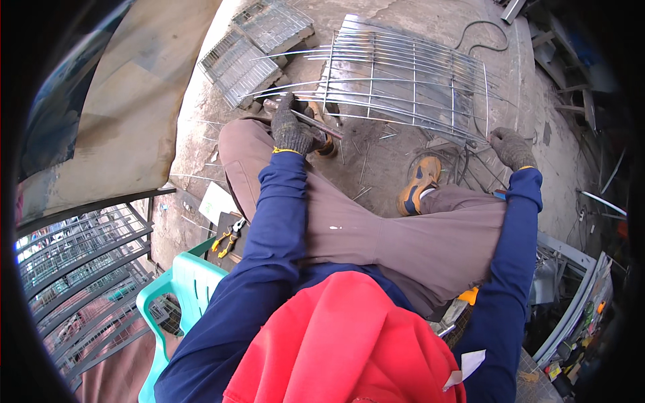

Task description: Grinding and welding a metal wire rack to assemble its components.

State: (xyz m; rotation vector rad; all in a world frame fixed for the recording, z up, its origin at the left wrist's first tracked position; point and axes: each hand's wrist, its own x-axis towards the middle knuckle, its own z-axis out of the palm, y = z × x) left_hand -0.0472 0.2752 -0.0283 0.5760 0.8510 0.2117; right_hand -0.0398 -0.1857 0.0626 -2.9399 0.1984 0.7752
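Observation:
A grid of thin metal rods [414,77] lies ahead of me over a grey metal sheet [346,43], with several long rod ends sticking out to its left. My right hand [514,149], in a dark knitted glove, is closed at the grid's near right corner. My left hand [292,127], gloved the same way, is closed around a brownish metal bar-like tool [322,124] above my left knee. The tool points toward the lower right, away from the grid. Its exact kind is hard to tell, as the glove covers its middle.
Wire-mesh panels [245,60] lie on blocks at the far left. Yellow-handled pliers [230,236] rest beside a green plastic chair [191,282]. Black cables [463,161] and cut rod pieces are scattered on the floor around my shoes [420,185]. A metal rack [571,302] stands at right.

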